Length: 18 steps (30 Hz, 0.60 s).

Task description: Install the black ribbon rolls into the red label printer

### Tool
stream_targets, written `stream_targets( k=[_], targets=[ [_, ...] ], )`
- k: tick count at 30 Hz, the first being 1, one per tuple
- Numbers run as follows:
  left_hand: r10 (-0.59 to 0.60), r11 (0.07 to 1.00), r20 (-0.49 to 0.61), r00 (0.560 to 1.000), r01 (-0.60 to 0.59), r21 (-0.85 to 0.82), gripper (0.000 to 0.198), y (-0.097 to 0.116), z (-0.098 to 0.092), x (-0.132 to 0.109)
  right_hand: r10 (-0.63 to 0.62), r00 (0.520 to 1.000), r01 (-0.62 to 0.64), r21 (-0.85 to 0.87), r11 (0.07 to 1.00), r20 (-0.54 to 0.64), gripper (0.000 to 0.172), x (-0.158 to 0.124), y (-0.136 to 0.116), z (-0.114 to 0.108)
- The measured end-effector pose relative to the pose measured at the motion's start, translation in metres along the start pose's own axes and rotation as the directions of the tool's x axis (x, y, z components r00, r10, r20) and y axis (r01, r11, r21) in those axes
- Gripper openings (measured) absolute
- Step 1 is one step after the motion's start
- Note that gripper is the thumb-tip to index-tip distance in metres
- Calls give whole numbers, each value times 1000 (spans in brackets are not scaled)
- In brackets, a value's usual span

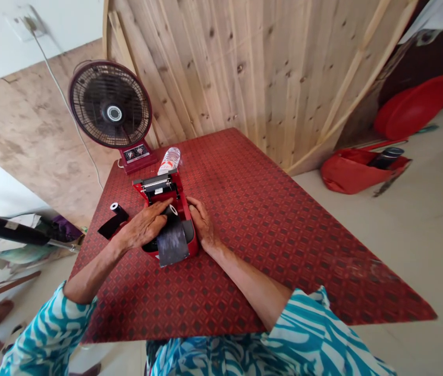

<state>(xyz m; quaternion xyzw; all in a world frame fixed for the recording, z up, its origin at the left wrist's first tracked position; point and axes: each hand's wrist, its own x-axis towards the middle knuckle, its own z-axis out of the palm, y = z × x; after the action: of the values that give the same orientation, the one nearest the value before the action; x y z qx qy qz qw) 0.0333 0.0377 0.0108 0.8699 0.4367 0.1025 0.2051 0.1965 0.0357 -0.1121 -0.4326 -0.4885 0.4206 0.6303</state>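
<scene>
A red label printer (194, 246) stands on the table with its lid tipped up at the back, showing a roller (156, 183). Inside lies a black roll (172, 210) with a white core, and a dark sheet (172, 244) from it hangs over the front edge. My left hand (147, 224) is laid over the roll from the left, its fingers reaching along it; its thumb is hidden. Against the printer's right wall, my right hand (202, 222) holds the casing with bent fingers. Left of the printer is a second small black roll (116, 210), partly unwound.
A patterned red cloth covers the table (284, 245). Behind the printer lies a clear plastic bottle (170, 159), beside a dark red fan (114, 112). Wooden planks (241, 68) lean at the back. On the floor at right sits a red bag (347, 172) with a black bottle.
</scene>
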Motion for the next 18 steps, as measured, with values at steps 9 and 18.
stream_targets(
  k=[9, 18],
  targets=[
    [-88, 973, 132, 987, 57, 225, 38, -3, -9, 21, 7, 1000, -7, -15, 1000, 5, 36, -1, -1, -1],
    [-41, 967, 266, 963, -29, 251, 25, -11, -4, 41, 5, 1000, -4, -7, 1000, 9, 34, -1, -2, -1]
  ],
)
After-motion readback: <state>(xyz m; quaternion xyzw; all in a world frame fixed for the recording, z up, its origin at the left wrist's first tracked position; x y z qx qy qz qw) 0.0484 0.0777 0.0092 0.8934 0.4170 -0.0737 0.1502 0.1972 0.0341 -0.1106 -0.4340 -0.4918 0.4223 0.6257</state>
